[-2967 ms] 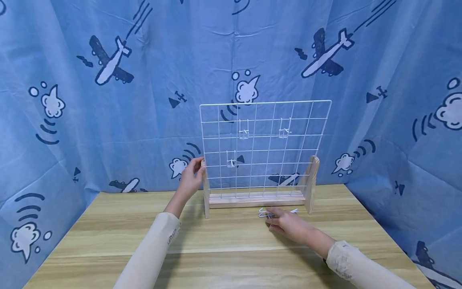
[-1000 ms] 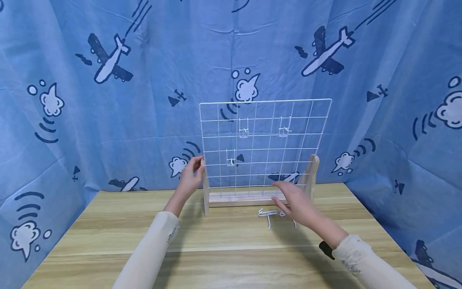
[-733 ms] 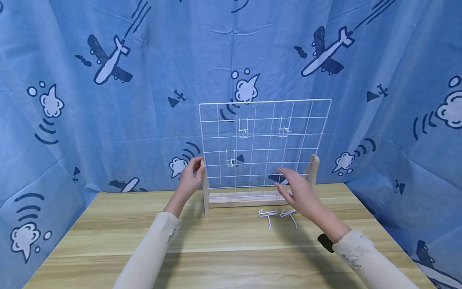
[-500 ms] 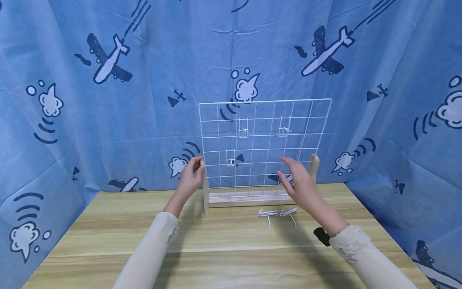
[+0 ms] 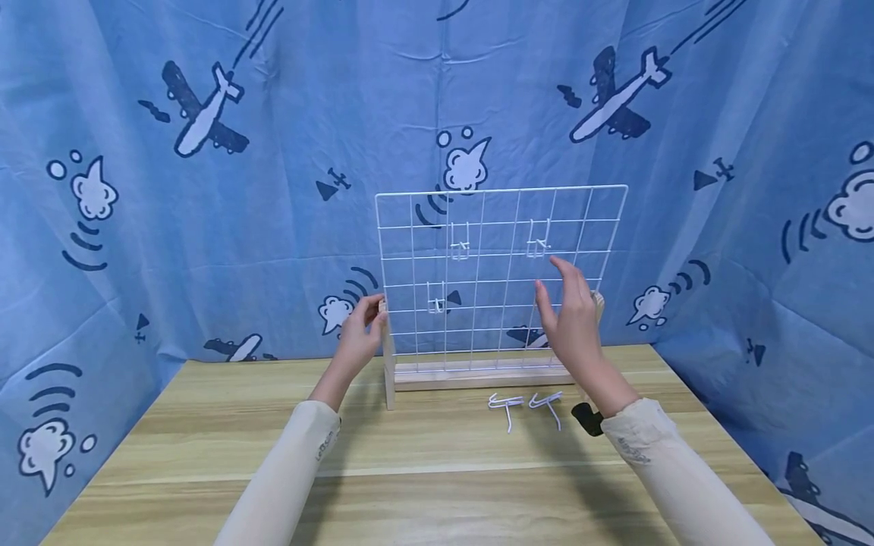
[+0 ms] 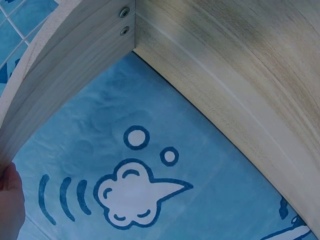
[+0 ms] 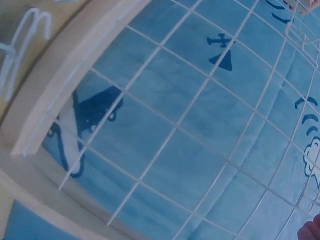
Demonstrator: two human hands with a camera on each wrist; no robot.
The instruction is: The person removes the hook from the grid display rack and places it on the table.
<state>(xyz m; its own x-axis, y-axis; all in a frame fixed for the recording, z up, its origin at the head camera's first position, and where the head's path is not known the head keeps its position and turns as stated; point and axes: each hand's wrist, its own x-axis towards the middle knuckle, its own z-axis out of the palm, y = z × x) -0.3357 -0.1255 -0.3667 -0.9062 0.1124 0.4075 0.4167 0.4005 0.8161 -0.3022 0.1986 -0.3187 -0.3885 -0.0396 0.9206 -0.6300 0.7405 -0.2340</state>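
Left hand [image 5: 356,334] on the stand [image 5: 478,377], right hand [image 5: 573,322] at the wire grid [image 5: 501,190]; the work appears a little over half done.
The left hand pinches the top of the left post [image 5: 389,364]; the right hand, thumb and fingers parted, has nothing visible in its hold and lies just below the upper right hook [image 5: 539,243], contact uncertain. The upper left hook [image 5: 460,246] and lower left hook [image 5: 436,305] also hang on the grid. Apparently left to do: the two loose hooks [image 5: 506,403] [image 5: 546,400], side by side on the worktop [image 5: 437,493], near side of the stand, right of its middle. A curtain [image 5: 273,189] hangs on the far side.
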